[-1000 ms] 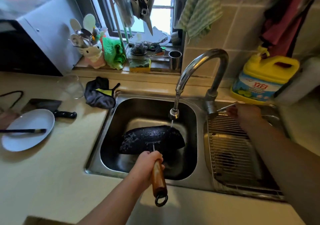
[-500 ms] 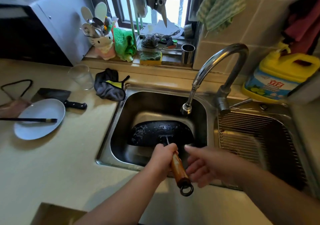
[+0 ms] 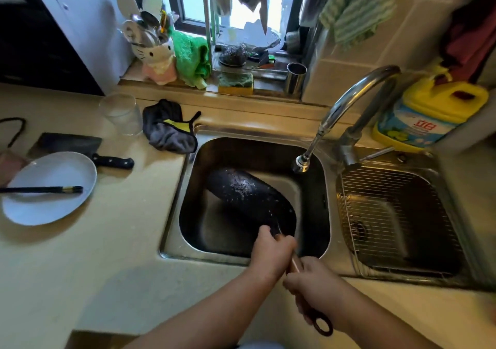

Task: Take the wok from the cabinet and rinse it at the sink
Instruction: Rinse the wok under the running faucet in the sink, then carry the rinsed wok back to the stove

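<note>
The black wok [image 3: 251, 198] is tipped on its side in the left sink basin [image 3: 316, 187], its wet outer face up and speckled with drops. My left hand [image 3: 271, 252] grips the front of its wooden handle at the basin's near rim. Just behind it, my right hand [image 3: 312, 292] is closed on the rear of the same handle, with the metal hanging ring [image 3: 323, 327] sticking out past it. The faucet spout [image 3: 302, 164] hangs over the basin's right side; I see no water stream from it.
The right basin holds a wire rack [image 3: 394, 214]. A yellow detergent jug [image 3: 429, 112] stands behind it. Left of the sink lie a grey cloth [image 3: 167, 131], a glass [image 3: 120, 112], a cleaver [image 3: 80, 147] and a white plate [image 3: 51, 187] with chopsticks [image 3: 40, 189]. A sponge [image 3: 235, 82] sits on the sill.
My right hand left the faucet lever, came across and closed on the wok handle behind my left hand. The water stream has stopped. The wok has tilted further over in the basin.
</note>
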A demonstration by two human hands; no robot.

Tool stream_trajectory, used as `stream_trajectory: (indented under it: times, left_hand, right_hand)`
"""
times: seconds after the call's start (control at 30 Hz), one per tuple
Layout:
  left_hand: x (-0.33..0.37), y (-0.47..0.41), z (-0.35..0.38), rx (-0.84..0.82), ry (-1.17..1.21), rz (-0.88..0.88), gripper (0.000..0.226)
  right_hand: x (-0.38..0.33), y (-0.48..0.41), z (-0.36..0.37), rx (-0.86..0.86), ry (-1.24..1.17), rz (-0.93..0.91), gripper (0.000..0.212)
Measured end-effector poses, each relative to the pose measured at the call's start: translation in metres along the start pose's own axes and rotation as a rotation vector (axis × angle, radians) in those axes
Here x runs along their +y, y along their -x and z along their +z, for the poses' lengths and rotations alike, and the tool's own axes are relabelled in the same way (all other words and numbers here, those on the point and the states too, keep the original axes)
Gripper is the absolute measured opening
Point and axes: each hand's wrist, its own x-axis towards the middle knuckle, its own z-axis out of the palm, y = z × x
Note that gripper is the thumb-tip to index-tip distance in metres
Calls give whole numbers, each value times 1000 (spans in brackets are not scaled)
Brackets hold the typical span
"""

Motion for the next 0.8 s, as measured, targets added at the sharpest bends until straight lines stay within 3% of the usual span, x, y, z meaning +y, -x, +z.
stream_trajectory:
  times: [0.17,0.33,0.47,0.57,0.8]
  left_hand:
    - [-27,3,-19,-176,386,-21,31]
    - [-20,-5,-41,-472,463,-152,62]
    - [-16,-3,-41,-642,528,-223,42]
    - [-13,9,-30,-580,548,-168,40]
    - [10,51,3,-85,305,106,32]
  right_hand:
    - [14,15,14,-70,-215,-110,21]
    - [14,28,27,-111,-427,-202,16]
    - [20,35,30,-169,-533,-243,19]
    - [28,38,27,-280,-616,-260,21]
    - [46,41,-15,-560,-610,-299,30]
